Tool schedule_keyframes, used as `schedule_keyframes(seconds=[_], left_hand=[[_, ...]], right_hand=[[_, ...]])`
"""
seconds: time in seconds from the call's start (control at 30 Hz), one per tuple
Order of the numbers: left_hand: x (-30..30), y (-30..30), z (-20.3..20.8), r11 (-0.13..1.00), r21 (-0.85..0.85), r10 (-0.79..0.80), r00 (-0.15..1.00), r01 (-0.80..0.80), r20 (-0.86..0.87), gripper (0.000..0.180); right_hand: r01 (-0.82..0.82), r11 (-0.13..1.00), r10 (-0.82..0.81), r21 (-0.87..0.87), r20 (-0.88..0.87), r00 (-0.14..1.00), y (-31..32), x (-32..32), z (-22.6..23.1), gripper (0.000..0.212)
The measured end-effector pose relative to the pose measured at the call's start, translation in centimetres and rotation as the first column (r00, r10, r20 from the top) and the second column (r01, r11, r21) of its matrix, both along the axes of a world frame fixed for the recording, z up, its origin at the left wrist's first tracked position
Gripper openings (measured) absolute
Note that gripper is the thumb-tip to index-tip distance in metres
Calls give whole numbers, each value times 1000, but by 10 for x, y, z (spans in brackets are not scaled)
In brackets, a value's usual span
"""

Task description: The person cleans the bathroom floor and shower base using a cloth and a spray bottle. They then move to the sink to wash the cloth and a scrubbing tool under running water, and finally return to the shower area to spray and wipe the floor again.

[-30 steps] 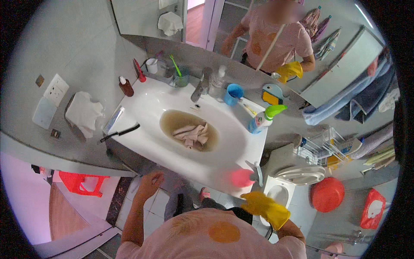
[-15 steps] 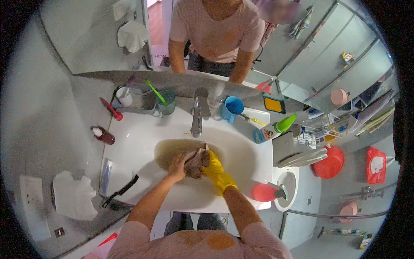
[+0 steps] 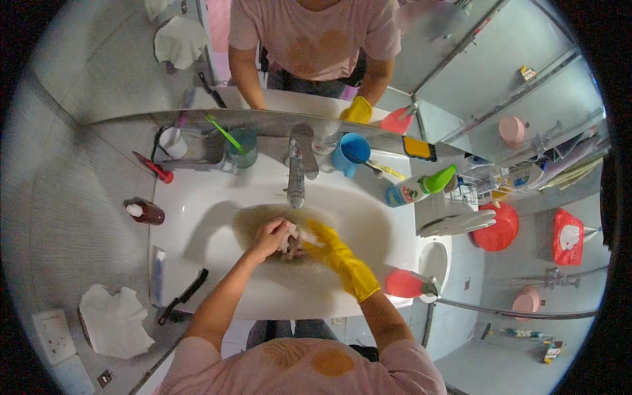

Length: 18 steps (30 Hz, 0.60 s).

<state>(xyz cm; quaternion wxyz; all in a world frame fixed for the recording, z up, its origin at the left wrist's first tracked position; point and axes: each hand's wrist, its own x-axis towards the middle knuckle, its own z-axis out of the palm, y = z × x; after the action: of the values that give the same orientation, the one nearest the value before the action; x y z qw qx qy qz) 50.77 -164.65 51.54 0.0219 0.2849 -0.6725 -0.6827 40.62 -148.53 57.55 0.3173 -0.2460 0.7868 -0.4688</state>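
Observation:
My bare left hand [image 3: 268,239] is closed around a bunched, wet-looking brownish-pink cloth [image 3: 289,245] low in the white sink [image 3: 217,280]. Murky brownish water [image 3: 253,220] lies in the basin below it. My right hand [image 3: 332,255] wears a yellow rubber glove. Its fingers are spread just right of the cloth, and I see nothing held in them. Above the basin stands the chrome faucet [image 3: 297,174].
Along the back rim stand a green cup [image 3: 243,151] with a toothbrush and a blue mug [image 3: 349,155]. A spray bottle [image 3: 408,191] with a green top and a red one [image 3: 405,283] stand right. A black-handled brush [image 3: 185,295] lies on the left rim.
My gloved right hand has let go of the cloth and moved slightly right, its fingers spreading. The cloth is bunched smaller in my left hand. The whole view has shifted a little.

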Motion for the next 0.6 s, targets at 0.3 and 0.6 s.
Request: schedule_keyframes(seconds=[0.3, 0.6], left_hand=[[19, -26, 89, 932, 218, -293, 956, 290, -21, 60], [54, -32, -20, 883, -444, -65, 976, 155, 210, 39]], right_hand=[[29, 963, 42, -266, 260, 965, -10, -24, -35, 22], [-54, 972, 40, -228, -66, 997, -16, -24, 78, 12]])
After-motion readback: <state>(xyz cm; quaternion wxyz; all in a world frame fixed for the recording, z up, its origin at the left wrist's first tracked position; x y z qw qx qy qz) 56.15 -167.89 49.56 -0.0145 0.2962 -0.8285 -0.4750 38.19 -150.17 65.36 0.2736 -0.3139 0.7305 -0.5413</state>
